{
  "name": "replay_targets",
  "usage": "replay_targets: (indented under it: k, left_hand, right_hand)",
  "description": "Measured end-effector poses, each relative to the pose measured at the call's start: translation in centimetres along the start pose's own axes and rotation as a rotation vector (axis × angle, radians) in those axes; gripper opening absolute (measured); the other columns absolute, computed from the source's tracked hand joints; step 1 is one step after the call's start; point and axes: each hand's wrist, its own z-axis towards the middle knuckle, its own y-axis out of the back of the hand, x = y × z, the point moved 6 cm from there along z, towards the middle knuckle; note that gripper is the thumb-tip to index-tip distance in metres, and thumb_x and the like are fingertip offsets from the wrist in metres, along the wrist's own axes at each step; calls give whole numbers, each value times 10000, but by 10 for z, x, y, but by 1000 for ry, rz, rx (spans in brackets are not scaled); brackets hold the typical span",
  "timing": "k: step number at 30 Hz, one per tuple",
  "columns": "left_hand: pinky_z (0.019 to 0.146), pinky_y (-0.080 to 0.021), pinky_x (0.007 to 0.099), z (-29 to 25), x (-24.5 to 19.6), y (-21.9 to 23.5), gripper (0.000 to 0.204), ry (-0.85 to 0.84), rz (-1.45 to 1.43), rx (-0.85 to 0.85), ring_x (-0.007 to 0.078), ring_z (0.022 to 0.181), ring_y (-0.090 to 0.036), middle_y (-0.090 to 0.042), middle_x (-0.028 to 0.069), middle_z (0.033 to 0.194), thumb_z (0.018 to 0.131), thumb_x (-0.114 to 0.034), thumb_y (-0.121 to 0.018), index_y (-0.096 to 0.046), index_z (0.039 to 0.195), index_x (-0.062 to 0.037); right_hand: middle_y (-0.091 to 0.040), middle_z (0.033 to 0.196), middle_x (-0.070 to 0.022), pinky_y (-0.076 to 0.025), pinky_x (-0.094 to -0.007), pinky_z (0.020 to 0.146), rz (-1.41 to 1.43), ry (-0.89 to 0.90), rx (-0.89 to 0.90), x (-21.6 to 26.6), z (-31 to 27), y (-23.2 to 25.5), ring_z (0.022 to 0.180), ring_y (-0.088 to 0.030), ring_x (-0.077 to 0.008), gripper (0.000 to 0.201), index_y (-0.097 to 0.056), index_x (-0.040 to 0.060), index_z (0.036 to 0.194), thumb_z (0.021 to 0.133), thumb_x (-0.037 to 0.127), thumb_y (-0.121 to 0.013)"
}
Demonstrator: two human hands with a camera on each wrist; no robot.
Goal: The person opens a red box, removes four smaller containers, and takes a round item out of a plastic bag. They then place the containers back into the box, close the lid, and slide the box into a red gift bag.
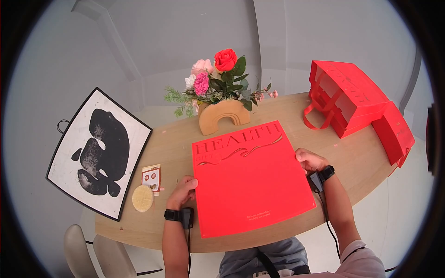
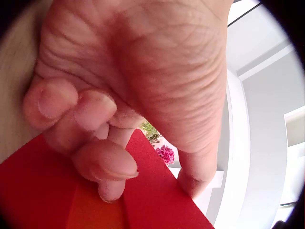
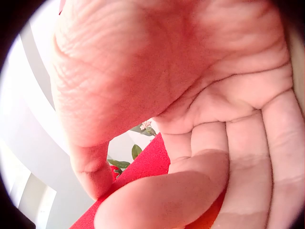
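Observation:
A flat red gift box (image 1: 255, 185) with "HEALTH" pressed into its top is in front of the person in the head view. My left hand (image 1: 183, 191) grips its left side; in the left wrist view the thumb (image 2: 195, 179) lies at the top edge and the curled fingers (image 2: 107, 160) are against the side wall. At the opposite side, my right hand (image 1: 311, 160) holds the box with its thumb (image 3: 93, 174) on the upper edge. Its other fingers (image 3: 248, 167) extend down along the side, where an orange strip shows in both wrist views.
A wooden arch vase (image 1: 222, 116) with flowers stands behind the box. To the right, a red gift bag (image 1: 352, 102) lies on the wooden table (image 1: 273, 109). At left are a framed black-and-white picture (image 1: 99, 153), a round yellowish disc (image 1: 143, 198) and small printed cards (image 1: 152, 177).

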Motion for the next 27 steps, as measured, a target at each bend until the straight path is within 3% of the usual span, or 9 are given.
replay_targets:
  k: [8, 14, 17, 22, 27]
  left_hand:
    - [432, -373, 215, 2, 4, 1, 618, -15, -7, 38, 81, 481, -516, -619, 12, 689, 811, -619, -769, -655, 879, -15]
    - [431, -362, 206, 2, 7, 4, 718, -34, -23, 100, 52, 487, -507, -613, -24, 683, 723, -723, -787, -671, 888, -34]
    - [424, -355, 202, 5, 11, 7, 713, -50, -9, 89, 47, 472, -497, -609, -29, 668, 729, -731, -772, -673, 875, -40]
    - [415, -350, 193, 7, 14, 8, 697, -81, -2, 73, 50, 458, -499, -612, -18, 656, 748, -721, -759, -671, 856, -37]
    - [413, -351, 193, 10, 19, 12, 712, -109, 12, 46, 59, 463, -526, -627, -4, 664, 760, -727, -739, -670, 856, -25]
  right_hand:
    - [-690, 706, -68, -445, -224, 451, 40, 7, -43, 1, -3, -1, 500, -605, -115, 487, -681, -23, 850, 903, 460, -711]
    - [-706, 738, -70, -447, -219, 452, 69, 7, 53, 2, -3, -4, 522, -624, -114, 532, -695, -27, 883, 919, 504, -713]
    - [-707, 742, -68, -447, -220, 452, 98, 27, 64, 0, -2, -3, 530, -630, -115, 491, -700, -16, 889, 933, 473, -710]
    - [-693, 703, -59, -397, -220, 405, 45, 43, 44, -9, 1, 8, 459, -585, -101, 381, -686, 57, 816, 955, 411, -713]
    - [-667, 649, -43, -369, -216, 391, -23, 8, -20, -13, 2, 14, 430, -557, -90, 409, -673, 73, 780, 942, 445, -721]
